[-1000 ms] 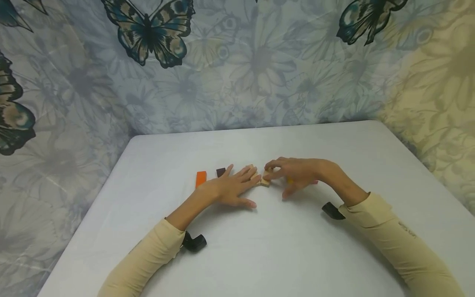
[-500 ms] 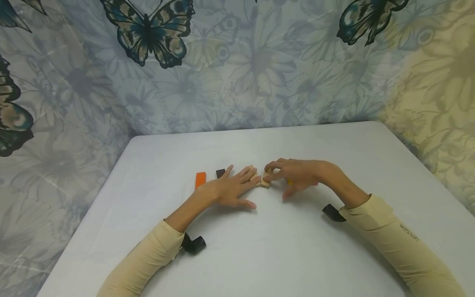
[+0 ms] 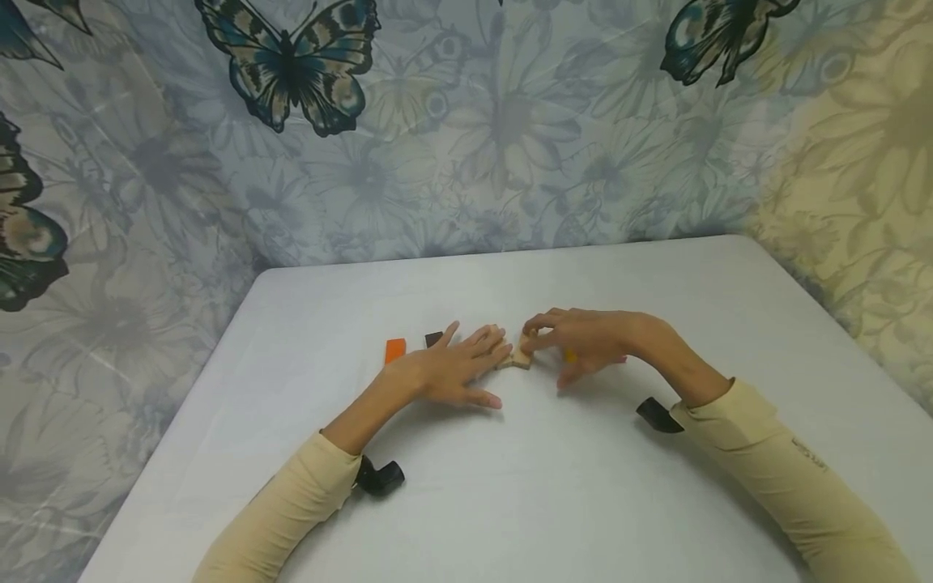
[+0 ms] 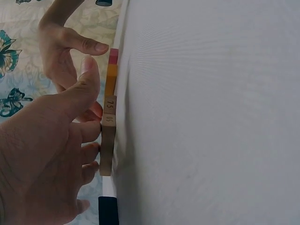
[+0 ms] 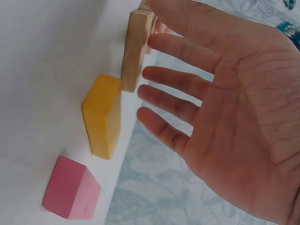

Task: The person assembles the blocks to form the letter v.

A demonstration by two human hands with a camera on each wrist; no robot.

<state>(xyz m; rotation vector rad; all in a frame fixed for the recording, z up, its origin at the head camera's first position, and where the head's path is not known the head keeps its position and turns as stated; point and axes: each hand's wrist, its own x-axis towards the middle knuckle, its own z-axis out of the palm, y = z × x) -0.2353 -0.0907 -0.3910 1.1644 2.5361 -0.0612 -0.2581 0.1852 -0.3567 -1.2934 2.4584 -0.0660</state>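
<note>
A pale blue-grey fabric backdrop (image 3: 510, 174), printed with flowers and dark butterflies and turning yellow at its right side, hangs behind a white cloth-covered rectangular table (image 3: 474, 510). From the near edge of the head view come 2 forearms in beige fabric sleeves (image 3: 291, 494), each with a small black camera (image 3: 382, 478) at the wrist.

The left hand (image 3: 455, 372) is unclenched, palm down, fingers spread and mostly straight, its fingertips lying across the left pale rectangular wooden block (image 4: 108, 150). The right hand (image 3: 590, 336) grips nothing either: its fingers are loosely extended with the tips at the right pale rectangular wooden block (image 5: 133, 51), while the thumb stands away from it.

These 2 wooden blocks sit on the table between the hands, angled to each other and meeting at their near ends, where the left wrist view shows dark printed digits (image 4: 109, 104).

Under the right palm, just beside the right wooden block, is a yellow rectangular block (image 5: 102, 115). An orange rectangular block (image 3: 395, 351) lies behind the left wrist, partly hidden. Next to the yellow block is a pink block (image 5: 70, 190). A dark block (image 3: 433, 339) shows beyond the left hand's little finger.
</note>
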